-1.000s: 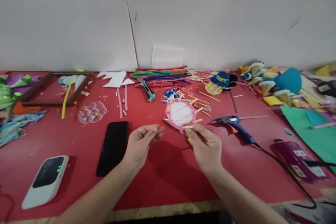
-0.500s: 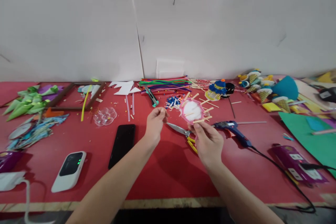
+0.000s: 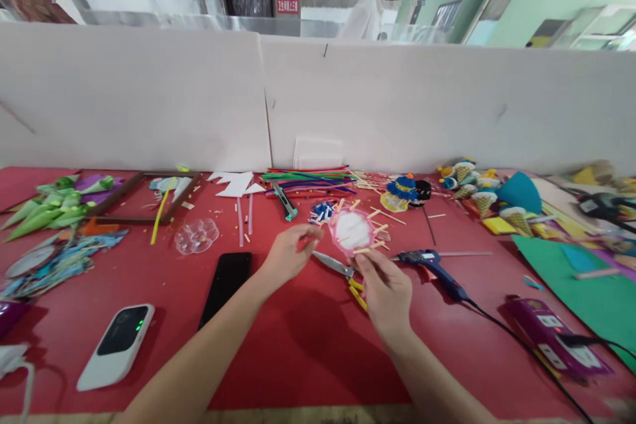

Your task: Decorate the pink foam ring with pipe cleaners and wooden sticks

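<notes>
My right hand (image 3: 386, 286) pinches the lower rim of a round craft piece, white with a fuzzy pink edge (image 3: 350, 230). Short pale wooden sticks stand out around its edge, and some lie across its white face. My left hand (image 3: 291, 253) hovers just left of this piece, apart from it. Its fingers are bent towards the piece but smeared by motion, so whether they hold anything cannot be made out. Beneath and between the hands lie scissors (image 3: 356, 291) with yellow handles. A blue hot glue gun (image 3: 431, 265) rests right of my right hand.
Behind my hands lie a utility knife (image 3: 285, 201), coloured pipe cleaners (image 3: 313, 179) and blue-white bits (image 3: 322, 212). A phone (image 3: 226, 288) and a white device (image 3: 119, 343) lie left. Ice-cream-cone figures (image 3: 484, 200), green sheet (image 3: 571, 291) and purple power strip (image 3: 554, 338) sit right.
The camera view has tilted up, showing two people beyond the white partition. My left hand has turned, its fingers now blurred. My right hand keeps hold of the pink-edged piece.
</notes>
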### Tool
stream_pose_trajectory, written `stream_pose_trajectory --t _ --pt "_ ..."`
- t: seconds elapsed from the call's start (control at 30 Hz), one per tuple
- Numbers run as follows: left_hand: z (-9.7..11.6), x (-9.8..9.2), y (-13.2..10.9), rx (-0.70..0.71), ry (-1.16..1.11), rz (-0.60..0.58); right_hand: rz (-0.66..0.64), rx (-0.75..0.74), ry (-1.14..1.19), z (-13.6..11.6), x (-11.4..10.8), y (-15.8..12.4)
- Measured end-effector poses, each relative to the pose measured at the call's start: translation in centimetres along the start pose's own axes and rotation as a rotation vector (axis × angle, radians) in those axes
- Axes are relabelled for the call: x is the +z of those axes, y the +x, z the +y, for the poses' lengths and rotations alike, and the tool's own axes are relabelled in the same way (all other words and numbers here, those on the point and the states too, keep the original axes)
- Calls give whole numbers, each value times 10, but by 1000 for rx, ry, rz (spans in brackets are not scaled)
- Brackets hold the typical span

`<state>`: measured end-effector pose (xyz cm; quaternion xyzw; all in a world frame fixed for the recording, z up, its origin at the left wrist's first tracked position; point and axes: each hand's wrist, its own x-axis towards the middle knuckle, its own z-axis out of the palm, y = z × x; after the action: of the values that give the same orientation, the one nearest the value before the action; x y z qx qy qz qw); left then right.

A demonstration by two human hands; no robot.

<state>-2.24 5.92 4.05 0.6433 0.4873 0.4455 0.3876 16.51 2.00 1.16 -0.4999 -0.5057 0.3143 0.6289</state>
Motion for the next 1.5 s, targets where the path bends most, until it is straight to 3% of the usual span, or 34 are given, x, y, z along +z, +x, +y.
stream_pose_trajectory --t 0.1,0.2,0.3,0.5,0.8,1.17,1.5 --pt "-8 -11 -20 -47 -65 -41 -130 -246 -164 -2 0 -4" --pt "-14 -8 -40 -109 -195 -107 -204 -404 -223 -2 4 -8" --pt "-16 1 -56 -304 -623 -106 -251 -462 -222 -1 9 -10" --pt "-8 18 -66 -431 -875 57 -290 -469 -220 -5 10 -11" --pt "-2 22 -65 -504 -896 46 -389 -526 -183 -6 9 -11" --pt "-3 19 -66 -528 -815 12 -402 -546 -219 -7 6 -11" --pt "-7 18 -67 -449 -746 -1 -417 -654 -311 -10 2 -11"
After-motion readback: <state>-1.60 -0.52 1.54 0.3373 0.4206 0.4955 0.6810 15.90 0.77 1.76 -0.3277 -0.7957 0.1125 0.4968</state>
